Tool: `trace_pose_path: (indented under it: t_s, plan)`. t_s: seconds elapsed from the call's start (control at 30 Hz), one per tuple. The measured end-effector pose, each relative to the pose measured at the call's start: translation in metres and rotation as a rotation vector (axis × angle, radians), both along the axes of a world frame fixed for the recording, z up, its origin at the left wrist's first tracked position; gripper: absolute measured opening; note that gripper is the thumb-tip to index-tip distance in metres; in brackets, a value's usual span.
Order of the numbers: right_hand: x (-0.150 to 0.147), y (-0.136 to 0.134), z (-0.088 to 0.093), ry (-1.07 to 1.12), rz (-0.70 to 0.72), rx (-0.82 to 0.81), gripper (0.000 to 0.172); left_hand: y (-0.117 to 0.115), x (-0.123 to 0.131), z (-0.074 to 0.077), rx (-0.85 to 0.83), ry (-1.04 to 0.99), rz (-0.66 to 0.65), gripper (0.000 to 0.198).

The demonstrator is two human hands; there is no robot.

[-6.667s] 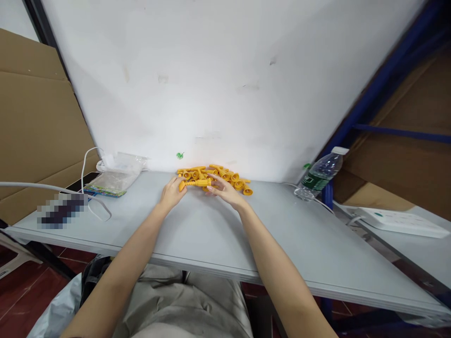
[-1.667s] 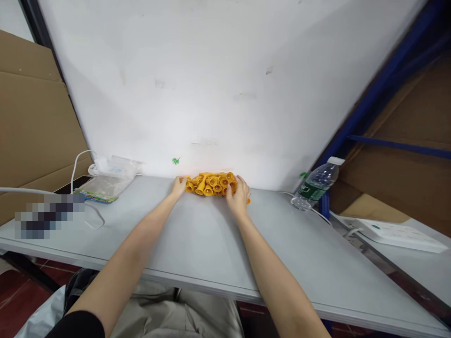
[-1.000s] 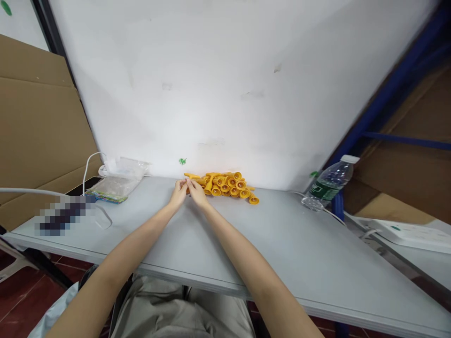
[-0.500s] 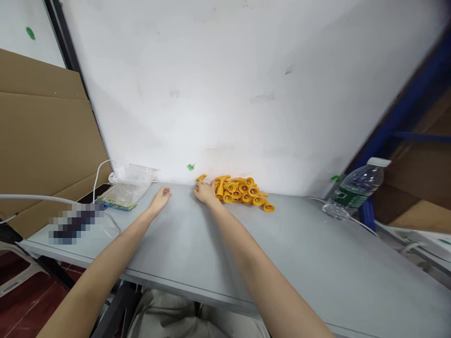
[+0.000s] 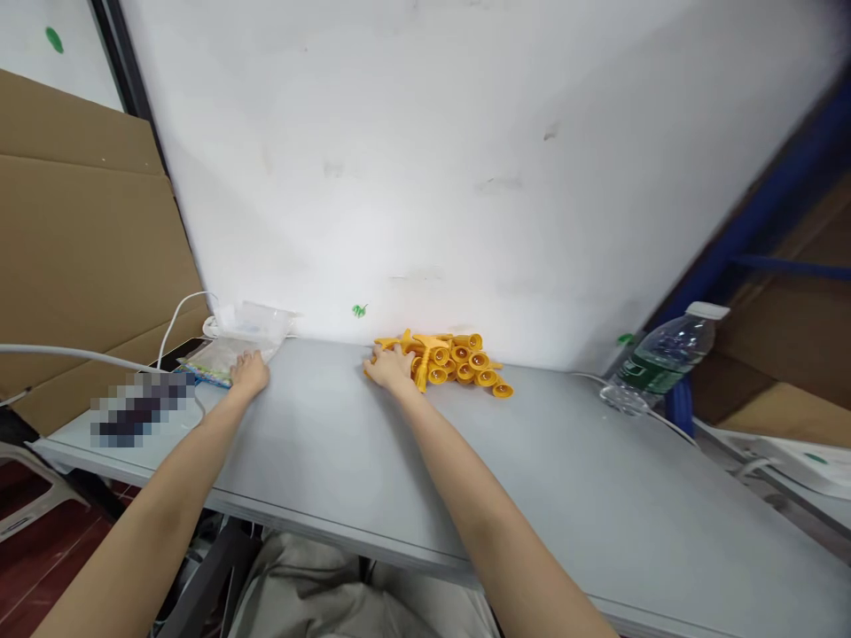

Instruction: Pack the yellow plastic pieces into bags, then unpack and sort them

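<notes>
My left hand [image 5: 251, 372] lies on the near right edge of a clear plastic bag [image 5: 271, 344], its fingers reaching forward and slightly apart. Under the bag is a flat packet with a colourful printed edge [image 5: 211, 376]. My right hand [image 5: 391, 367] rests with spread fingers against the left end of a pile of yellow plastic pieces [image 5: 464, 361]. Many of these have round, cup-shaped ends facing me; others show narrow or T-shaped parts. The fingertips of my right hand are partly lost among the pieces.
The grey table [image 5: 346, 443] runs up to a white wall [image 5: 412, 177]. A water bottle [image 5: 665, 359] leans at the right, beside a white cable and a blue frame [image 5: 705, 266]. Cardboard [image 5: 86, 248] stands on the left, with cables and a blurred-out object [image 5: 139, 412] before it.
My left hand has moved left, from above the table onto the plastic bag. A yellow piece that stuck up beyond my right hand now lies lower, against the pile.
</notes>
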State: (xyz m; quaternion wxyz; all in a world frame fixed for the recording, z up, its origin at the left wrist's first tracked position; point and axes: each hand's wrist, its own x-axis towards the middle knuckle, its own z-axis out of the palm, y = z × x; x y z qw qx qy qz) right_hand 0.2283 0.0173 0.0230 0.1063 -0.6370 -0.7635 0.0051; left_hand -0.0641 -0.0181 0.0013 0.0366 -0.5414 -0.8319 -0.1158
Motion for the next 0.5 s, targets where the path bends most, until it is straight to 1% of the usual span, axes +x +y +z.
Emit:
trace_pose_path:
  t_s: [0.07,0.13,0.33,0.5]
  plan:
    - [-0.001,-0.003,-0.002,0.01,-0.004,0.0,0.046,-0.003,-0.006,0.001,-0.078,-0.022,-0.005,0.043]
    - [-0.002,-0.006,-0.003,0.018,0.0,0.011,0.045,-0.004,-0.008,0.004,-0.122,-0.03,-0.009,0.042]
    - [0.0,-0.021,-0.003,0.038,0.025,0.038,0.044,-0.004,-0.012,0.003,-0.132,0.006,-0.056,0.042]
    - [0.006,-0.03,-0.002,0.064,0.04,0.056,0.038,-0.004,-0.018,0.003,-0.137,0.063,-0.116,0.041]
